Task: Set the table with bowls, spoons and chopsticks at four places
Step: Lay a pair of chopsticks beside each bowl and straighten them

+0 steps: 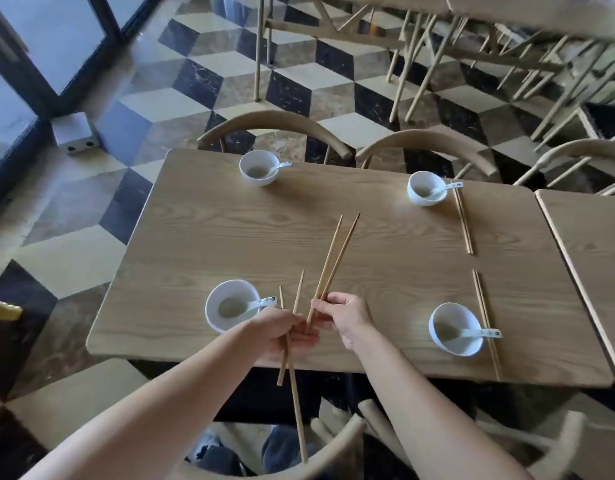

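My left hand [282, 332] is curled round the crossed chopsticks [296, 410], which hang past the table [195, 237] edge. My right hand [344, 317], almost touching it, pinches the straight pair [328, 258] at its low end. I think I am sorting pairs: the near left bowl [223, 296] and far left bowl [256, 181] have spoons but no sticks.
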A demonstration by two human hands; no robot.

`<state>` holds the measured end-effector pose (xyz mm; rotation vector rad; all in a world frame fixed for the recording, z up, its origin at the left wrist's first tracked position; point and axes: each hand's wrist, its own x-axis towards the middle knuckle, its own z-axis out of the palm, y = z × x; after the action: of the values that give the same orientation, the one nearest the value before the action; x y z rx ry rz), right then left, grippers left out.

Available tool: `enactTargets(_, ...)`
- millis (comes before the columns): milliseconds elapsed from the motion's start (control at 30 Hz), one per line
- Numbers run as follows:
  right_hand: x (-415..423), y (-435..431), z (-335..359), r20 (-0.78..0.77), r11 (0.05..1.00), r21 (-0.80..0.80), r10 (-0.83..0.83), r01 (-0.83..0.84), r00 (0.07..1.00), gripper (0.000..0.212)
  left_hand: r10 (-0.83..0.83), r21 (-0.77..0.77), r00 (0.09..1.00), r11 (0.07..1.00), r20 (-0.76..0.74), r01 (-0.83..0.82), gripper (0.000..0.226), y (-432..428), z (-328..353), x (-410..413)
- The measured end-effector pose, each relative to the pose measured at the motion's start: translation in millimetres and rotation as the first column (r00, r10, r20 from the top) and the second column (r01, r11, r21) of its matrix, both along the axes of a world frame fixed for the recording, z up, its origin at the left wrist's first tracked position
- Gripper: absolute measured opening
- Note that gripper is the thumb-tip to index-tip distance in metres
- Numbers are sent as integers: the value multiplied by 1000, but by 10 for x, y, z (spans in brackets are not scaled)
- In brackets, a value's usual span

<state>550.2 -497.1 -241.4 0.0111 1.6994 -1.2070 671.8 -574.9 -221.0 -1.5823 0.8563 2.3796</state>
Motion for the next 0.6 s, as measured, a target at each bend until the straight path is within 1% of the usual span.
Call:
enactTargets(67, 35, 67, -7, 21, 1000, 2, -13, 13, 1000, 26, -26, 0, 1000, 1000, -9, 26, 32, 17, -10, 10)
enactTargets(133, 38, 100, -46, 29, 1000, 19, -21, 21, 999, 22, -98, -28, 995, 995, -3, 98, 29, 33, -12, 39)
enactTargets(200, 29, 108, -106, 18, 998, 62, -15, 14, 1000, 20, -176, -118, 984, 977, 38, 179, 22, 7, 3, 79)
enactTargets(267, 44, 103, -192, -9, 989, 148, 19, -17, 1000, 28, -187, -213, 979, 956, 81, 201, 18, -93, 13, 140)
enactTargets(333, 125, 86, -290, -29, 963, 249, 110, -99, 994, 30, -132, -218, 990, 966, 57, 141, 20, -247, 41, 235)
enactTargets(400, 240, 30, -389, -51, 932, 319, 198, -172, 979, 24, -20, -167, 1000, 986, -8, 19, 17, -408, 89, 369)
enactTargets(467, 344, -74, -458, -85, 910, 354, 260, -215, 962, 17, 93, -136, 994, 986, -56, -100, 12, -551, 104, 536)
enactTargets(533, 434, -177, -513, -127, 889, 385, 318, -249, 939, 15, 154, -139, 986, 977, -57, -160, 18, -642, 53, 728)
enactTargets(600, 527, -238, -572, -150, 867, 415, 365, -276, 919, 27, 176, -148, 984, 973, -40, -180, 28, -684, -33, 908)
